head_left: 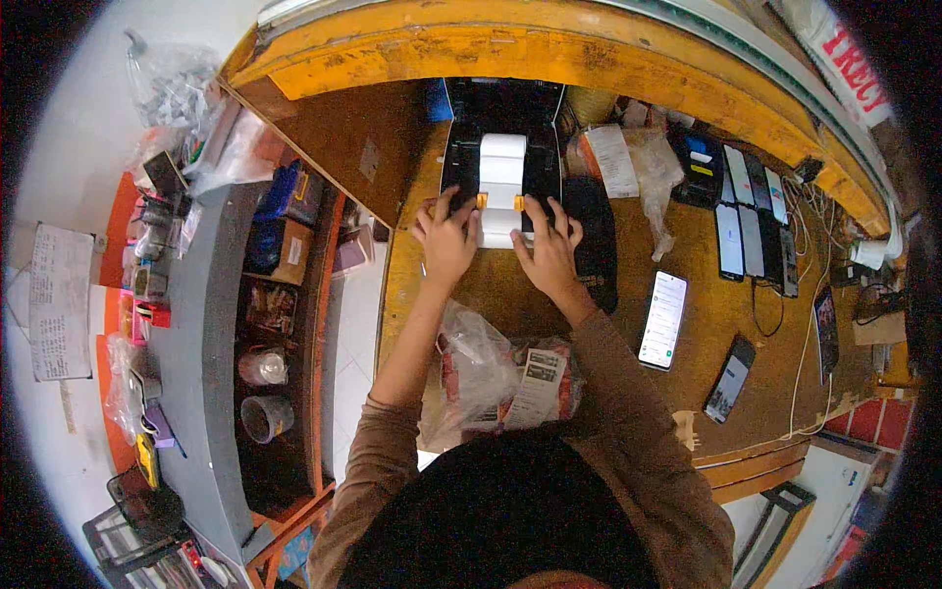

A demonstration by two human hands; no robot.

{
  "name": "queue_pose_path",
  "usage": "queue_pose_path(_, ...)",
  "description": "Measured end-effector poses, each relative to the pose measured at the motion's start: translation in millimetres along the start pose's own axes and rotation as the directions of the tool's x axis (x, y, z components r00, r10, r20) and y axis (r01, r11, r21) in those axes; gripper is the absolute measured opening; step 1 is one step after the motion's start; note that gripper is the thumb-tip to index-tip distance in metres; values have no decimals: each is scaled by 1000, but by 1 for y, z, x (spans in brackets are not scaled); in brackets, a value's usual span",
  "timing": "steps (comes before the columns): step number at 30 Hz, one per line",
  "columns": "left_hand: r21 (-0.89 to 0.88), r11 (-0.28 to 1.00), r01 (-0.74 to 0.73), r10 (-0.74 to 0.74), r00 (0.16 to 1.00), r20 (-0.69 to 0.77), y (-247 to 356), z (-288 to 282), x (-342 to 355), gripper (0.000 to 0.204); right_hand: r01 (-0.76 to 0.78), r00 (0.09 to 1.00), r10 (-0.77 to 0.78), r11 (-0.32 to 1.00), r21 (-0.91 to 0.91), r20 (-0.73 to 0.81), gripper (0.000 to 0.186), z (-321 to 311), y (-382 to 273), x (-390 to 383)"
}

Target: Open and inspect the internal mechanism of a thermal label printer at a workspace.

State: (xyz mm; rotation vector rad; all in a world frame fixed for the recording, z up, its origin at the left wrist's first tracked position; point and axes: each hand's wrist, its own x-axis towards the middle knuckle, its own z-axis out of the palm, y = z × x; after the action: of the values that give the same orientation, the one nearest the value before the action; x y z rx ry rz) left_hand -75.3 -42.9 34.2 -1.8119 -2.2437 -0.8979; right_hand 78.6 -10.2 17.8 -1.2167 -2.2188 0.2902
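Brown wood makes up the broad surface, the largest thing beneath the work. Toward its far edge stands an open black printer with its lid raised; the paper being handled sits in the middle of it. Nearer the person, between the forearms, lies a crumpled clear plastic bag with a printed slip beside it.

Next in size are the hands, one at each side of the paper. On the left hand, the fingers are bent and close together near the paper's left edge; I cannot tell whether they pinch anything. On the right hand, forefinger and thumb stand wide apart, the forefinger at the right side of the paper and the thumb lower, near its loose end. A lit phone lies well to the right.

Smaller is the white paper roll, far side of the fingers, with its strip drawn toward the person. Smallest are two orange tabs, one at either edge of the strip. To do this well, I would keep both edges parallel to the tabs, press evenly from both sides, and smooth out slack without creasing the paper.
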Motion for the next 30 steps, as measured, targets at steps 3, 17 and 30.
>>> queue_pose_path(3,-64,998,22,-19,998,55,0,5,2,21,55,991,-53,998,9,-121,50,4,-1,1)
queue_pose_path(17,-126,992,21,-15,999,42,-3,9,0,21,1,1000,0,999,50,-26,51,2,-5,1)
queue_pose_path(30,-164,982,-91,101,993,54,-8,-9,-7,20,80,993,-85,995,-60,-80,30,-2,1,-10)
